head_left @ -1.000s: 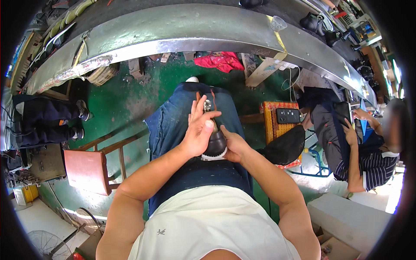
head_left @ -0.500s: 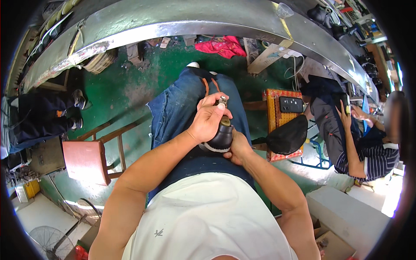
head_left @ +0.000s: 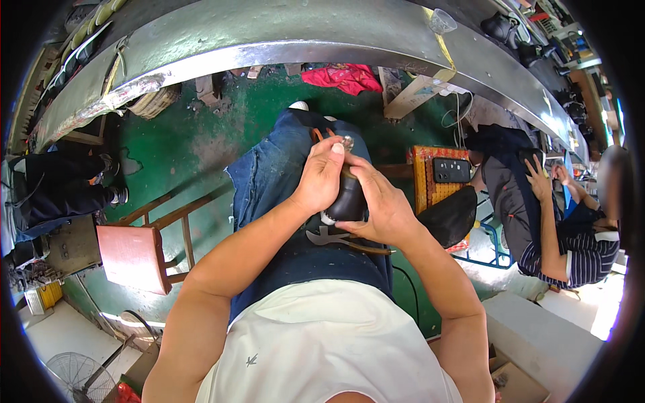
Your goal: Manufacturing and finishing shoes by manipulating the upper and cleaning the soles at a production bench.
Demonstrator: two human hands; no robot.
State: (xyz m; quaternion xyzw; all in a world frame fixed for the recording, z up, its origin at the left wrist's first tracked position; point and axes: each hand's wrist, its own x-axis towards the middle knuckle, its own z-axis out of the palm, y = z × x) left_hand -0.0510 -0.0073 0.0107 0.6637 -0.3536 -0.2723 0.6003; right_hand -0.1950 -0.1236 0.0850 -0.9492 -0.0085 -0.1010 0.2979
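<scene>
A black shoe (head_left: pixel 347 201) rests on my lap over my blue jeans. My left hand (head_left: pixel 321 176) closes over its upper end, thumb near a small shiny metal part at the top. My right hand (head_left: pixel 381 201) wraps around the shoe's right side and holds it. A metal hammer-like tool (head_left: pixel 329 237) lies across my lap just below the shoe.
A long grey metal workbench edge (head_left: pixel 282 50) arcs across the top. A reddish wooden stool (head_left: pixel 134 257) stands to my left on the green floor. Another person (head_left: pixel 557 221) in a striped shirt sits at the right, beside a woven seat carrying a black device (head_left: pixel 451 170). Red cloth (head_left: pixel 346 76) lies ahead.
My left hand went from spread fingers above the shoe to a closed grip on its top. My right hand stayed on the shoe. The view shifted slightly.
</scene>
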